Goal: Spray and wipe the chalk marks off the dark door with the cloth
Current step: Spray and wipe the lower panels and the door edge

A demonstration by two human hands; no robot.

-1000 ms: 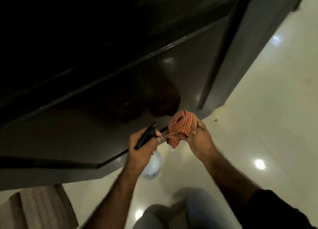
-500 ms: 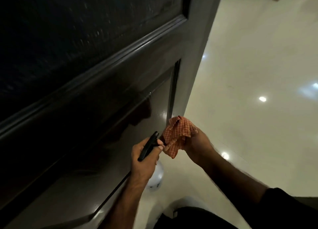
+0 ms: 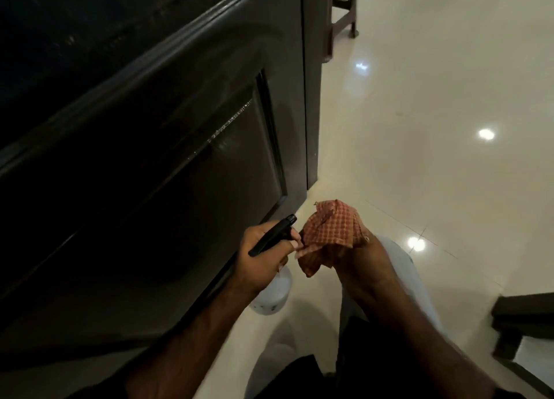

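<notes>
The dark panelled door (image 3: 168, 146) fills the left half of the head view, its edge running down to the floor. Faint pale specks run along the lower panel's upper moulding. My left hand (image 3: 263, 257) grips a spray bottle (image 3: 271, 290) with a black trigger head and a white body that hangs below the fist. My right hand (image 3: 365, 263) holds a bunched orange checked cloth (image 3: 329, 236) just right of the bottle's nozzle. Both hands hover low, near the door's bottom corner, apart from its surface.
Glossy cream floor tiles (image 3: 434, 128) spread to the right, with lamp reflections. Dark wooden furniture legs (image 3: 344, 8) stand at the top beyond the door edge. A dark framed object (image 3: 524, 323) sits at the lower right. My knees in pale trousers (image 3: 419, 302) are below the hands.
The view has tilted up and swung right, so more of the door's edge and the floor shows. Both hands keep the same hold, close together, now lower in the frame.
</notes>
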